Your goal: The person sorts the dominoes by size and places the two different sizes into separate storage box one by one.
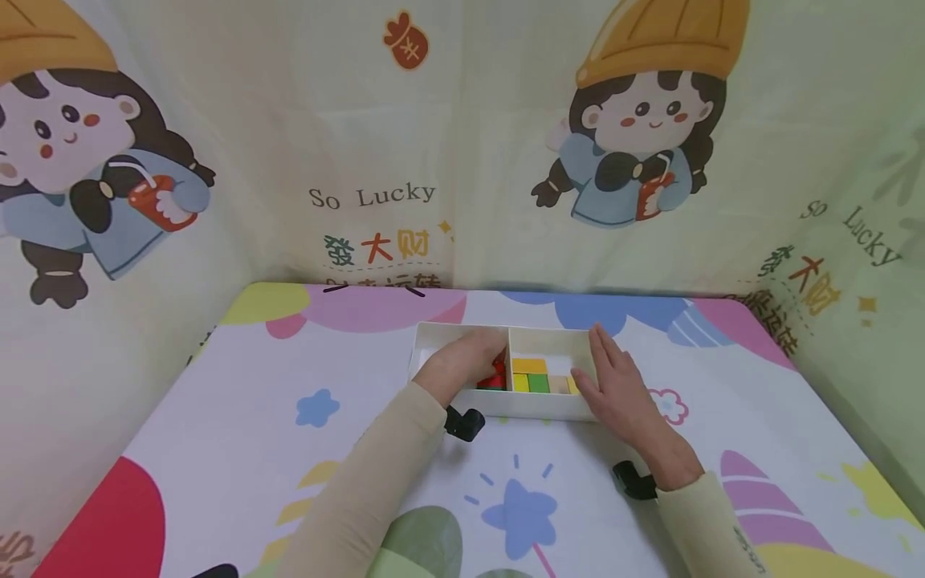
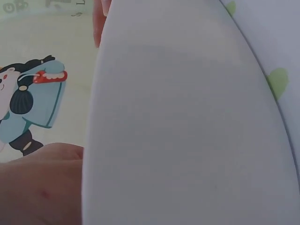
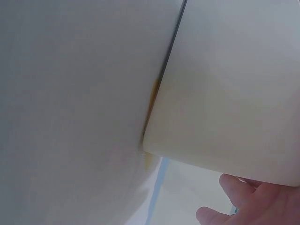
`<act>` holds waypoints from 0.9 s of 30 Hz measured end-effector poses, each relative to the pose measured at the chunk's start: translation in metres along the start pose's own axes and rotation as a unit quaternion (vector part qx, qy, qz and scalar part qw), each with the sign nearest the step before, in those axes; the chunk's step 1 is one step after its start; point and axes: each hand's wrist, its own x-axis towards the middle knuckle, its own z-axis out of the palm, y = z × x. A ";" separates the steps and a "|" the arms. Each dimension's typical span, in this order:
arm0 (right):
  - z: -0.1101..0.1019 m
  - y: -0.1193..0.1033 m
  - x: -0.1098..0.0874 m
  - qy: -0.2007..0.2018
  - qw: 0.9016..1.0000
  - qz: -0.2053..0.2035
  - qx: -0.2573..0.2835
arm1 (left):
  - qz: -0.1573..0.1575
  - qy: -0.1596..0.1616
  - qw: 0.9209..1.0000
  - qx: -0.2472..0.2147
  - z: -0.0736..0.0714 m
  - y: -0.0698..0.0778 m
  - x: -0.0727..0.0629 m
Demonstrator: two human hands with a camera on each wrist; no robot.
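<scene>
A white two-compartment box point(image 1: 549, 408) stands on the table. My left hand point(image 1: 462, 361) reaches down into its left compartment, right beside red blocks point(image 1: 495, 379); its fingertips are hidden, so I cannot tell whether it pinches one. In the right compartment lie an orange-yellow block point(image 1: 529, 366), a yellow block point(image 1: 520, 383), a green block point(image 1: 538, 383) and a pale wooden block point(image 1: 560, 384). My right hand point(image 1: 623, 401) rests against the box's right end with its fingers straight. In both wrist views the box's outer wall point(image 2: 183, 117) fills much of the picture.
The table point(image 1: 238, 449) has a patterned cover with stars and coloured shapes. Printed cloth point(image 1: 491, 160) hangs behind it and along both sides. A black wrist mount point(image 1: 465, 424) sits under the left wrist, another black mount point(image 1: 634, 480) by the right.
</scene>
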 end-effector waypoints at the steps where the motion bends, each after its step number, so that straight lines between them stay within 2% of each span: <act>1: 0.000 0.000 0.000 0.004 1.000 -0.001 0.001 | 0.006 0.005 1.000 0.001 0.001 0.000 0.000; 3: 0.000 0.000 0.000 0.008 1.000 -0.002 0.004 | 0.019 0.015 1.000 0.010 0.002 0.000 0.000; 6: 0.001 -0.001 0.000 0.011 1.000 -0.003 0.007 | 0.023 0.010 1.000 0.018 0.002 -0.001 -0.001; 12: 0.001 -0.001 -0.001 0.002 1.000 0.003 -0.001 | 0.001 -0.014 1.000 0.005 0.004 -0.003 -0.006; 22: 0.005 0.002 -0.002 0.006 1.000 -0.007 0.003 | -0.030 0.003 1.000 -0.002 0.007 0.002 -0.009; 27: 0.003 0.002 -0.002 0.009 1.000 -0.004 0.001 | -0.040 0.016 0.999 0.010 0.008 0.003 -0.006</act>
